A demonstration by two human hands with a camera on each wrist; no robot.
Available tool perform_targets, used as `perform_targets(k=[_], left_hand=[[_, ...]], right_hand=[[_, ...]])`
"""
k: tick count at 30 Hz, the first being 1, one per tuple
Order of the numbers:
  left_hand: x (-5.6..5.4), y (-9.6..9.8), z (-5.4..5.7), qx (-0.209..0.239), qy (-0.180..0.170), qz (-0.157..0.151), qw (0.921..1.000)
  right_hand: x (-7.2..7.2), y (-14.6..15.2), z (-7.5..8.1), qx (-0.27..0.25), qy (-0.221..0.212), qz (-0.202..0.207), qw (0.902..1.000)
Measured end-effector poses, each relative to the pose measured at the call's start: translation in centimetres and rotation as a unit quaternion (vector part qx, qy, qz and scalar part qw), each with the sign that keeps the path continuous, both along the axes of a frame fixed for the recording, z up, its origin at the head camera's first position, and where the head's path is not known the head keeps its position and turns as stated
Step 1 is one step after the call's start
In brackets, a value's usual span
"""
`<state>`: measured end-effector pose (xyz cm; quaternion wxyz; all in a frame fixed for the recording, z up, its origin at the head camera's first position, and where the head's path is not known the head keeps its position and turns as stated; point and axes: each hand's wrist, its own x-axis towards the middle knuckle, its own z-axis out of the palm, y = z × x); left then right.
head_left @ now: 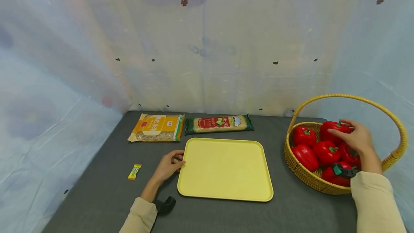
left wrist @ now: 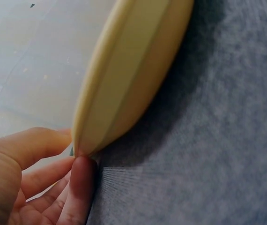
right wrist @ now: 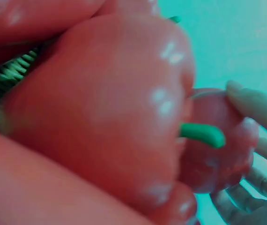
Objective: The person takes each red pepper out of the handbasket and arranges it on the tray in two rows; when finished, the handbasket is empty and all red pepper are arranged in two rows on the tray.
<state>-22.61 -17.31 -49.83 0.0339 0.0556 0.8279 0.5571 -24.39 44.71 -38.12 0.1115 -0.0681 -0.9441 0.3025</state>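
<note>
At the left edge of a yellow tray (head_left: 226, 170), my left hand (head_left: 166, 166) pinches the rim between thumb and fingers. In the left wrist view the tray's side (left wrist: 124, 70) rises close to the camera, its corner between the fingertips. Over on the right, my right hand (head_left: 359, 137) grips a red bell pepper (head_left: 330, 131) at the back of a wicker basket (head_left: 308, 179). The right wrist view has the fingers and thumb around that pepper (right wrist: 213, 164), behind a larger-looking bell pepper (right wrist: 105, 103) with a green stem.
Several other red bell peppers (head_left: 326, 152) fill the basket, whose tall handle (head_left: 343, 96) arches overhead. Behind the tray lie a yellow bag of dry food (head_left: 156, 128) and a green packet (head_left: 220, 123). A small yellow sachet (head_left: 134, 172) lies left of my left hand.
</note>
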Motion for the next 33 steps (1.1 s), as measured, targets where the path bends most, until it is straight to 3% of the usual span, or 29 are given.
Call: perform_targets(k=[8,17,22,28,33], left_hand=[[0.1,0.0,0.1,0.001,0.001,0.001,1.0],[0.1,-0.1,0.0,0.004,0.005,-0.002,1.0],[0.2,-0.3,-0.2,0.009,0.007,-0.003,0.9999],[0.1,-0.3,-0.3,0.018,0.01,-0.008,0.9998],[0.0,-0.1,-0.1,0.013,0.011,-0.007,0.9998]], right_hand=[[1.0,-1.4,2.5,-0.024,0.042,0.005,0.9988],[3.4,-5.9,4.6,-0.061,0.088,0.075,0.9915],[4.0,-9.3,5.0,-0.096,0.086,0.132,0.9829],[3.3,-13.9,5.2,-0.117,0.107,0.183,0.9701],[1.7,-17.6,4.1,-0.155,0.124,0.24,0.9501]])
